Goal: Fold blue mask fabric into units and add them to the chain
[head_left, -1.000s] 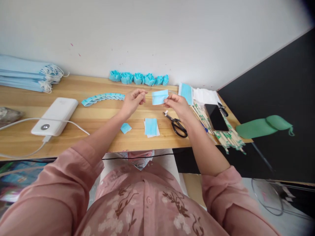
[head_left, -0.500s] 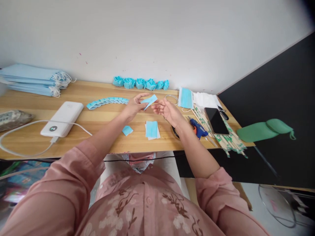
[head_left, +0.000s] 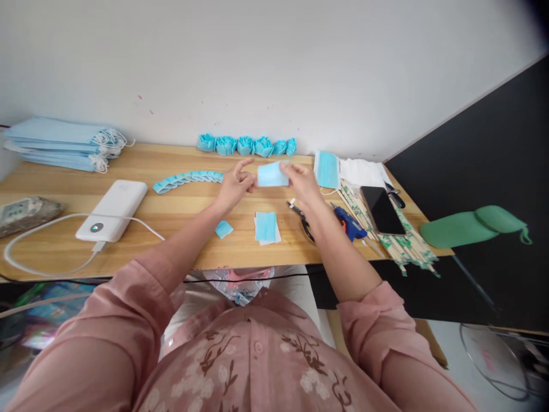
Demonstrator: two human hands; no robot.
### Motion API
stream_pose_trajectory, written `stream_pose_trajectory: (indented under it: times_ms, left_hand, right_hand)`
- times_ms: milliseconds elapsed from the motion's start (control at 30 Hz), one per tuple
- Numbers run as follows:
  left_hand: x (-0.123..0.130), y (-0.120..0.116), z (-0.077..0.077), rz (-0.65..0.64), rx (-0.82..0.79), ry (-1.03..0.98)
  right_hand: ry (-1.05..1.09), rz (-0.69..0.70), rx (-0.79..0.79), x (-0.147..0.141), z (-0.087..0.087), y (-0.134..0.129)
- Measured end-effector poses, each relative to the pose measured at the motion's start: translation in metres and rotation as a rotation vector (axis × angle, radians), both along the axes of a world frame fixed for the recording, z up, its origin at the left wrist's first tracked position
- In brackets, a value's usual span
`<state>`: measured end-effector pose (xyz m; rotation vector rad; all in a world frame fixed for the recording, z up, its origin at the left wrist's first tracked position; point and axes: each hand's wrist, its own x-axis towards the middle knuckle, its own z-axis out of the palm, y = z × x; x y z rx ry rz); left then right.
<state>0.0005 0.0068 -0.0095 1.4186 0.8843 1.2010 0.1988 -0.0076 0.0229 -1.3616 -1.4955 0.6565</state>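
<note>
A light blue rectangular piece is held above the table between my hands, its face turned toward me. My left hand pinches its left edge between thumb and a finger, with the index finger stretched out. At the right edge, my right hand grips the piece near its top corner. Below lie a small stack of blue and white rectangles and a smaller blue piece. A curved row of overlapping folded blue pieces lies left of my left hand.
Several blue flowers line the wall. Left are stacked masks, a power bank and a stone-like object. Right are scissors, a glue gun, wrapped sticks, a phone and a green pouch.
The blue piece, earlier slanted and folded-looking, now shows as a flat rectangle. My right hand has turned and closed on its right edge. The scissors show more.
</note>
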Motion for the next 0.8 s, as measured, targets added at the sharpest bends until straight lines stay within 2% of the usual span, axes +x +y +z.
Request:
stream_pose_trajectory:
  times_ms: [67,133,200,267,367,400,467,533,567,600,667,700,767,800]
  left_hand:
    - [0.001,0.0,0.0,0.059,-0.001,-0.022]
    - [0.002,-0.001,0.0,0.055,0.001,-0.032]
    - [0.003,-0.002,0.0,-0.006,-0.003,-0.026]
    - [0.003,-0.002,-0.001,-0.031,-0.014,-0.029]
    - [0.001,0.0,-0.002,0.033,-0.015,-0.053]
    - [0.0,0.0,-0.002,0.053,-0.007,-0.051]
    - [-0.001,-0.001,-0.001,0.056,0.016,-0.023]
    - [0.0,-0.004,0.001,0.04,0.041,0.015]
    - [0.0,-0.006,0.002,0.023,0.047,0.026]
    - [0.001,-0.007,0.002,-0.005,0.044,0.026]
    - [0.002,-0.01,0.004,-0.097,0.003,-0.012]
    - [0.003,-0.011,0.004,-0.155,-0.036,-0.047]
    - [0.004,-0.012,0.006,-0.269,-0.146,-0.123]
    - [0.005,-0.011,0.007,-0.311,-0.209,-0.157]
  right_hand:
    - [0.001,-0.129,0.119,0.009,0.034,-0.005]
    - [-0.1,-0.352,0.423,0.011,0.065,-0.017]
    - [-0.189,-0.411,0.574,0.001,0.076,-0.027]
    - [-0.305,-0.3,0.559,-0.012,0.064,-0.03]
    - [-0.556,0.133,0.306,-0.022,0.036,-0.023]
    - [-0.575,0.146,0.296,-0.02,0.034,-0.02]
    - [-0.493,-0.089,0.454,-0.01,0.048,-0.018]
    - [-0.392,-0.344,0.703,0.0,0.074,-0.022]
    - [-0.34,-0.433,0.861,0.003,0.085,-0.024]
    - [-0.304,-0.492,0.944,0.005,0.091,-0.026]
    - [-0.335,-0.533,1.055,0.002,0.085,-0.029]
    - [-0.477,-0.411,1.078,-0.001,0.073,-0.028]
    - [-0.786,-0.09,0.957,-0.009,0.039,-0.024]
    - [-0.804,-0.058,0.864,-0.012,0.022,-0.022]
